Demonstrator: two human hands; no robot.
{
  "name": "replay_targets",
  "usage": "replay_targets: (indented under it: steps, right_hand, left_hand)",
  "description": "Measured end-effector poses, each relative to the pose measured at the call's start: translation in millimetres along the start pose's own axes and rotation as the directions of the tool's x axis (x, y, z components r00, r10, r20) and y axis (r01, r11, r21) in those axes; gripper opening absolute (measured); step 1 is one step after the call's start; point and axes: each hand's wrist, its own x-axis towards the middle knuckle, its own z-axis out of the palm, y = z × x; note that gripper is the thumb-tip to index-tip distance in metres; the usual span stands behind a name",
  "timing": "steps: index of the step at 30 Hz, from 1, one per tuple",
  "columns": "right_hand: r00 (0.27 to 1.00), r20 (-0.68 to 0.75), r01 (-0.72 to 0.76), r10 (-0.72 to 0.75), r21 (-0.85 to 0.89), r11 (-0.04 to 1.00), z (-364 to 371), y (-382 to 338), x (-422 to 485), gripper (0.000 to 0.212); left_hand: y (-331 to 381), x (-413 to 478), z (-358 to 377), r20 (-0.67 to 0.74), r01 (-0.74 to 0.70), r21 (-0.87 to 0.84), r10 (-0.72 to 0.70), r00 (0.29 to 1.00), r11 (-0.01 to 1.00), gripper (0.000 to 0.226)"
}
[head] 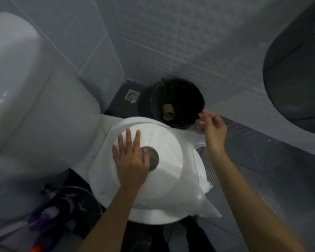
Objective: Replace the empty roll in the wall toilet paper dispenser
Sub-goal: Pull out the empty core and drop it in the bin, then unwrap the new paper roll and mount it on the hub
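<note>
Head view, looking down: I see the left hand (130,160) with fingers (129,139) spread wide, pressed flat on the large white paper roll (164,157), its thumb reaching the dark core hole. Right hand (212,128) hangs above the rim of the black bin (178,100), its fingers loosely curled and blurred, holding nothing I can make out. An empty cardboard tube (168,112) lies inside that bin, and the dark wall dispenser (296,70) shows at far right.
</note>
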Motion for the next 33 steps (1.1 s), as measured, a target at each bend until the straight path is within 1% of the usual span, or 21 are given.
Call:
replay_targets:
  steps: [2,4,7,9,11,13,14,17,19,21,24,27,29,33]
  right_hand:
    - [0.998,-0.024,0.056,-0.058,-0.054,0.997,-27.6,2.4,-36.9,0.012]
    - [0.998,-0.042,0.033,-0.036,-0.081,0.996,-49.1,13.8,-65.3,0.012]
    - [0.990,-0.095,-0.118,0.103,-0.161,0.980,-68.8,44.2,-84.9,0.014]
    - [0.971,-0.098,-0.234,0.217,-0.213,0.949,-77.0,65.7,-87.7,0.015]
    - [0.959,-0.049,-0.279,0.281,-0.354,0.893,-81.6,78.5,-90.8,0.017]
    - [0.960,0.028,-0.221,0.279,-0.535,0.815,-81.2,80.2,-94.9,0.020]
    - [0.956,0.072,-0.199,0.286,-0.559,0.805,-79.2,74.7,-98.7,0.021]
    - [0.910,0.213,-0.205,0.355,-0.512,0.834,-66.0,63.7,-108.9,0.029]
    - [0.893,0.243,-0.205,0.378,-0.529,0.824,-52.3,62.3,-114.5,0.045]
    - [0.895,0.211,-0.231,0.393,-0.535,0.813,-36.1,62.4,-119.2,0.060]
    - [0.926,0.121,-0.233,0.356,-0.560,0.795,-12.8,59.7,-122.0,0.068]
    - [0.921,0.045,-0.287,0.386,-0.592,0.753,6.6,60.4,-121.0,0.082]
    - [0.914,0.000,-0.317,0.406,-0.626,0.712,17.7,59.9,-120.1,0.085]
    - [0.917,-0.063,-0.327,0.394,-0.682,0.654,30.9,57.0,-119.5,0.091]
  left_hand:
    - [-0.7,-1.9,-0.3,0.018,0.013,-0.011,-0.013,1.000,1.000,0.057]
    - [-2.3,-0.5,-2.5,0.099,0.017,-0.022,-0.015,0.995,1.000,0.060]
    - [-6.2,3.0,-12.8,0.212,-0.002,-0.066,0.016,0.977,0.998,0.062]
    - [-10.6,3.4,-21.9,0.232,-0.005,-0.136,0.036,0.972,0.991,0.059]
    - [-16.4,0.7,-31.2,0.211,0.023,-0.154,0.010,0.977,0.988,0.058]
    - [-24.1,-3.0,-36.2,0.195,0.077,-0.134,-0.050,0.980,0.988,0.060]
    - [-27.7,-5.2,-38.1,0.205,0.117,-0.141,-0.086,0.975,0.983,0.061]
    - [-37.6,-11.2,-41.4,0.290,0.252,-0.246,-0.177,0.941,0.936,0.065]
    - [-40.4,-14.6,-40.9,0.338,0.286,-0.300,-0.179,0.924,0.910,0.067]
    - [-37.8,-18.7,-39.2,0.355,0.284,-0.327,-0.161,0.921,0.901,0.068]
    - [-31.2,-22.6,-37.3,0.351,0.310,-0.361,-0.180,0.919,0.879,0.069]
    - [-27.3,-25.5,-36.1,0.344,0.335,-0.379,-0.205,0.916,0.863,0.069]
    - [-26.0,-26.6,-35.6,0.333,0.339,-0.403,-0.209,0.920,0.850,0.069]
    - [-27.6,-26.6,-37.6,0.289,0.329,-0.497,-0.205,0.935,0.803,0.070]
